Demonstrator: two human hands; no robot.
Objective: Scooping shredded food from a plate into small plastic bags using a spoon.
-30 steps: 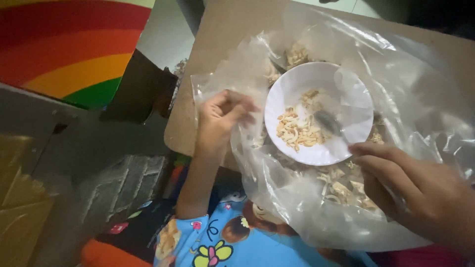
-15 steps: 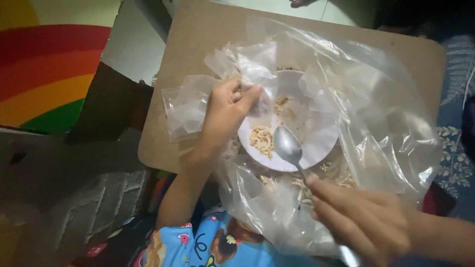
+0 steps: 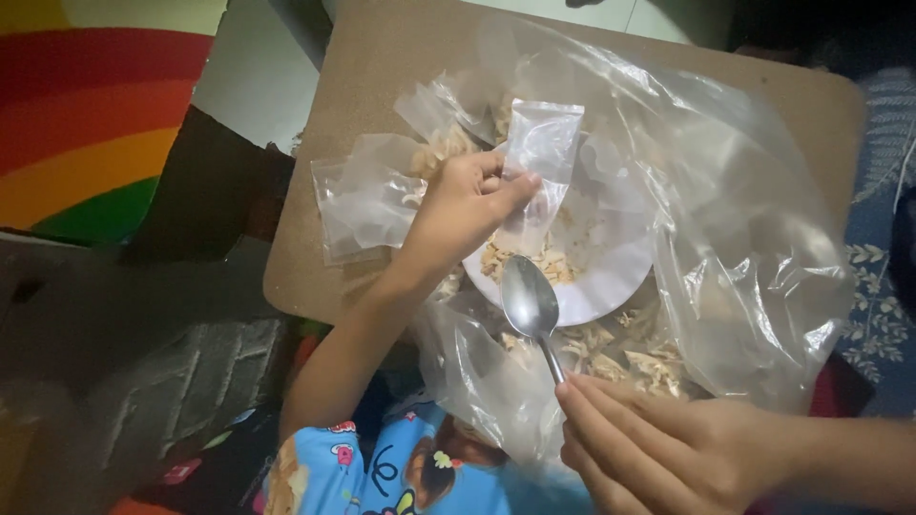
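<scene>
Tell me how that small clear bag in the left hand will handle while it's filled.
The small clear bag is thin film, pinched at one edge by the left hand, so it probably flops and folds. It looks empty, likely very light. The spoon in the right hand may push its mouth shut unless held open.

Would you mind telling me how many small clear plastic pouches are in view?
2 for certain: one small clear plastic pouch held upright in the left hand above the white bowl, another flat on the brown board. More may hide beneath the large bag.
</scene>
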